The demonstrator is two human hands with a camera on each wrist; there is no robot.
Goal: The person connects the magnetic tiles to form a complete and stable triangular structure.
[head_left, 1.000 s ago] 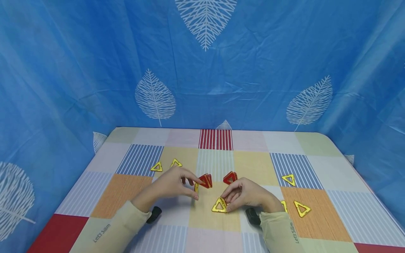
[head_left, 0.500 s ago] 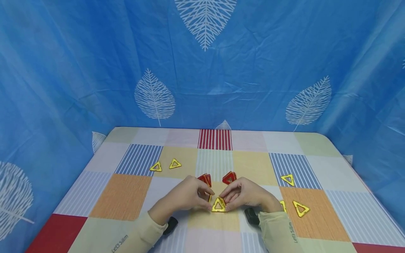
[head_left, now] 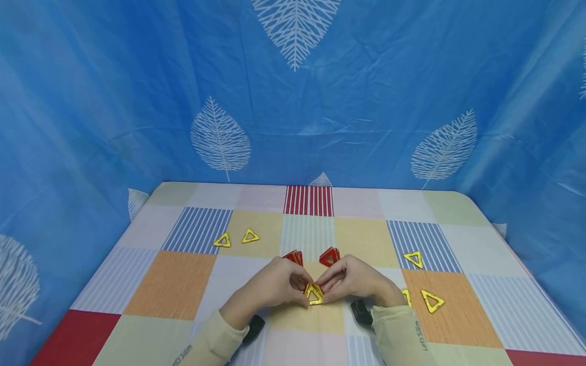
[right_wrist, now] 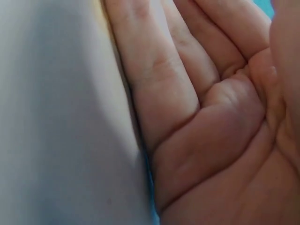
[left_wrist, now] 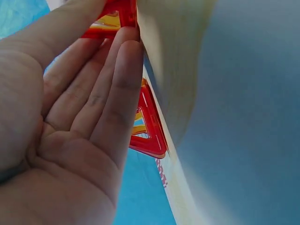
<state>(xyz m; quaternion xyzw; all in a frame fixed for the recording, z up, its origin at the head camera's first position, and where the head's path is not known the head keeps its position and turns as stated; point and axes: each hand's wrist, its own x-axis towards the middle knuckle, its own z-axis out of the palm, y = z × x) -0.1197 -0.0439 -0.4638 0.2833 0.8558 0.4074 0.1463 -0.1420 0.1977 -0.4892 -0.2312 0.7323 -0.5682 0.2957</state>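
Observation:
Both hands meet at a small standing shape of triangular magnetic tiles, whose yellow front tile [head_left: 314, 295] faces the person. My left hand [head_left: 277, 282] pinches its left side between thumb and fingers. In the left wrist view, a red tile [left_wrist: 128, 14] shows between that thumb and the fingers, with yellow behind it. My right hand [head_left: 352, 278] pinches the right side, thumb at the yellow tile's lower corner. Its fingertips and the tiles lie outside the right wrist view, where the palm [right_wrist: 211, 136] fills much of the picture. Just beyond the hands stand two red-and-yellow tile shapes, the left one [head_left: 294, 256] partly hidden.
The right tile shape [head_left: 329, 256] stands behind my right hand. Loose yellow triangles lie at the back left [head_left: 250, 235] and on the right [head_left: 432, 301], one partly behind my right wrist. A checked cloth [head_left: 178, 287] covers the table, with a blue curtain [head_left: 348, 101] behind.
My left hand has moved right and slightly toward the person, bringing its tile against the one in my right hand. My right hand has stayed almost in place.

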